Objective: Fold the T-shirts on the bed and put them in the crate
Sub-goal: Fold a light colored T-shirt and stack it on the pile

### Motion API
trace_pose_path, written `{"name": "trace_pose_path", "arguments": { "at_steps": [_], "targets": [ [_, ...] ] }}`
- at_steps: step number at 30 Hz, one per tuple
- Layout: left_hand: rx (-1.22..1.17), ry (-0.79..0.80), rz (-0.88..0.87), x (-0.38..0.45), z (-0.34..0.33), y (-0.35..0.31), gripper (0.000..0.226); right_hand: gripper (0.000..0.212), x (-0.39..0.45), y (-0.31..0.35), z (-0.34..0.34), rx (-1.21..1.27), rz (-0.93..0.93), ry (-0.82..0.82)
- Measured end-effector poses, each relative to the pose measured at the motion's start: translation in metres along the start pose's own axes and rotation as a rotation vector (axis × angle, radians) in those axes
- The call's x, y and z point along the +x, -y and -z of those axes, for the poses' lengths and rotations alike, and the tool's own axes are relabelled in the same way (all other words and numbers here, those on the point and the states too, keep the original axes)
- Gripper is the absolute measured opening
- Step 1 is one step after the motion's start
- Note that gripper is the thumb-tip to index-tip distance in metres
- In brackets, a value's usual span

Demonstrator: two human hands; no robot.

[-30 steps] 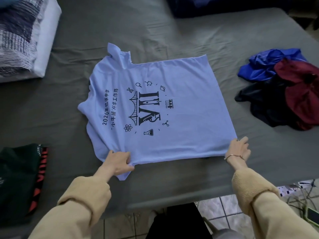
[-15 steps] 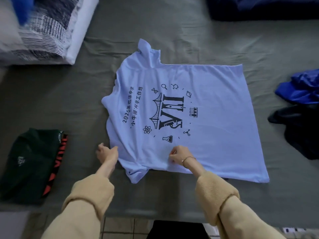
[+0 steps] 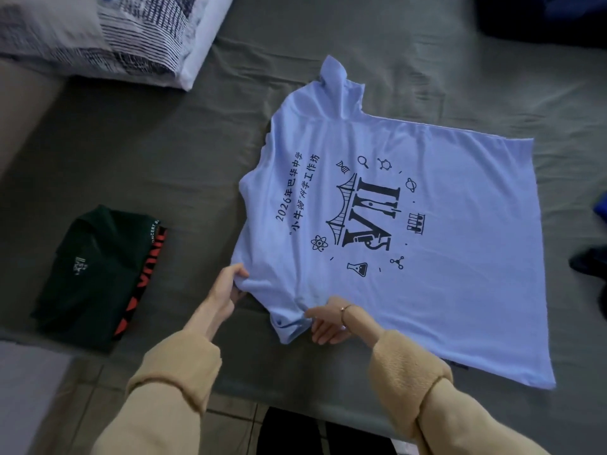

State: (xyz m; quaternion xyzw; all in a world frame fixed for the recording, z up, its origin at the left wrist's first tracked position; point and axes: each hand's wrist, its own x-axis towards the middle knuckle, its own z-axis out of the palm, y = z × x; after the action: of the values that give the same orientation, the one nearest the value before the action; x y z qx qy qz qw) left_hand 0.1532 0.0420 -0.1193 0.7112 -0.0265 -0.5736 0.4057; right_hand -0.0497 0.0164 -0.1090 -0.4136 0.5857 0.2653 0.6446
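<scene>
A light blue T-shirt [image 3: 443, 264] with a black science print lies spread flat on the grey bed [image 3: 164, 165], collar to the left. My left hand [image 3: 223, 293] pinches the shirt's near left shoulder edge. My right hand [image 3: 331, 323] holds the near sleeve, which is bunched at the shirt's near left corner. The far sleeve sticks up at the top. A folded dark green T-shirt [image 3: 98, 274] lies on top of a black one with red print at the left. No crate is in view.
A striped pillow [image 3: 131, 37] sits at the far left corner. Dark clothes [image 3: 588, 261] and a scrap of blue cloth peek in at the right edge. The bed's near edge runs below my arms, with tiled floor beneath.
My right hand came off the hem at the right and moved left to the near sleeve. My left hand shifted to the shoulder edge. The view swung left.
</scene>
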Motion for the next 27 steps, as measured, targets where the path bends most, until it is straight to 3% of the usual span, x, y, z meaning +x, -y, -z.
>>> {"name": "trace_pose_path", "arguments": {
  "at_steps": [7, 10, 14, 18, 20, 23, 24, 26, 27],
  "targets": [
    [-0.020, 0.141, 0.093, 0.000, 0.019, -0.011, 0.014, 0.030, 0.005, 0.004, -0.036, 0.428, -0.058, -0.063],
    [0.035, 0.142, 0.100, 0.002, 0.019, -0.012, 0.004, 0.024, 0.007, 0.007, -0.047, 0.646, -0.049, -0.172],
    [0.112, 0.108, 0.067, 0.000, 0.021, -0.010, 0.035, 0.027, 0.003, 0.007, -0.058, 0.764, -0.064, -0.184],
    [0.203, -0.005, -0.039, -0.003, 0.021, -0.010, 0.040, 0.023, -0.016, 0.005, -0.055, 0.795, -0.019, -0.149],
    [0.220, 0.021, -0.054, -0.004, 0.023, -0.008, 0.046, 0.006, -0.022, 0.008, -0.056, 0.900, 0.100, -0.080],
    [0.217, 0.153, 0.010, -0.005, 0.030, -0.006, 0.051, 0.045, -0.017, 0.003, -0.058, 0.979, 0.254, -0.043],
    [0.218, 0.191, 0.041, -0.008, 0.033, -0.006, 0.058, 0.046, -0.018, 0.003, -0.060, 0.933, 0.278, -0.057],
    [0.277, 0.252, 0.068, -0.011, 0.039, -0.006, 0.071, 0.026, -0.019, -0.001, -0.061, 0.867, 0.304, -0.014],
    [0.307, 0.286, 0.062, -0.012, 0.043, -0.007, 0.064, 0.013, -0.019, -0.002, -0.063, 0.850, 0.307, 0.002]
  ]
}}
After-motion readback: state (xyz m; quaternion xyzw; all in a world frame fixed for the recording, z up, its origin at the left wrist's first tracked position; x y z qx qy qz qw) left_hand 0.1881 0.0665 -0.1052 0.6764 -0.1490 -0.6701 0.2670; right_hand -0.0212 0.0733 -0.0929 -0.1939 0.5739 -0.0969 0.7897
